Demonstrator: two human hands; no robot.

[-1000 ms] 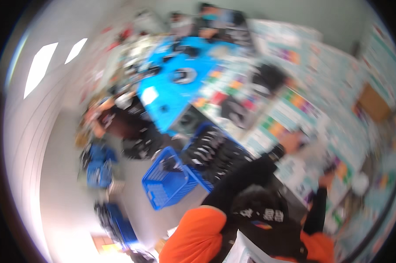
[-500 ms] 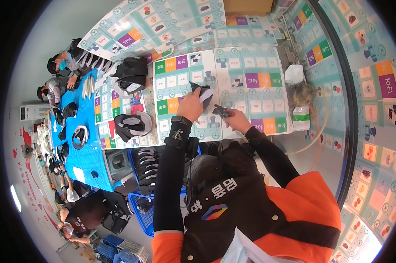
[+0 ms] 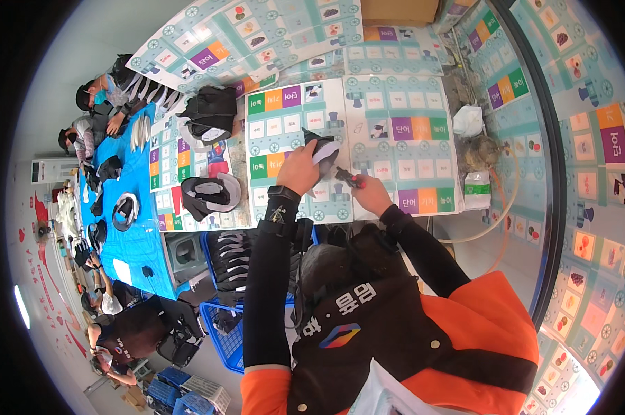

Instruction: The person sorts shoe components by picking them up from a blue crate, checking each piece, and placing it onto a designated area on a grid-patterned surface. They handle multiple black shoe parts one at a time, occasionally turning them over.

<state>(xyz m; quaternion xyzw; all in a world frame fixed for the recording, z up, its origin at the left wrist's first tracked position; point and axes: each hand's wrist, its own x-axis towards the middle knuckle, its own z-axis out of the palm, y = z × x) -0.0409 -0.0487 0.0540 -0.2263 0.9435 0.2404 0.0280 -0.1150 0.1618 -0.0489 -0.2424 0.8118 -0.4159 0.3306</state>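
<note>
My left hand (image 3: 299, 169) is closed on the near left edge of a black and light-grey fabric piece (image 3: 326, 153), whose pale side faces up. It is held over the middle of the patterned table. My right hand (image 3: 372, 196) grips a small black hand tool (image 3: 346, 177) with a red part; its exact kind is too small to make out. The tool's head points toward the fabric piece, with a small gap between them. To the left, stacked black pieces with grey linings (image 3: 212, 114) lie near another black and grey piece (image 3: 212, 194).
The work table (image 3: 402, 149) is covered with printed sheets. A white bag (image 3: 468, 120) and a pale hose (image 3: 509, 200) are at the right. A blue basket (image 3: 222, 335) stands below. People work at a blue-covered table (image 3: 136, 238) on the left.
My right hand and the tool have shifted slightly toward me and to the left. The fabric piece has turned a little, so more of its pale side shows.
</note>
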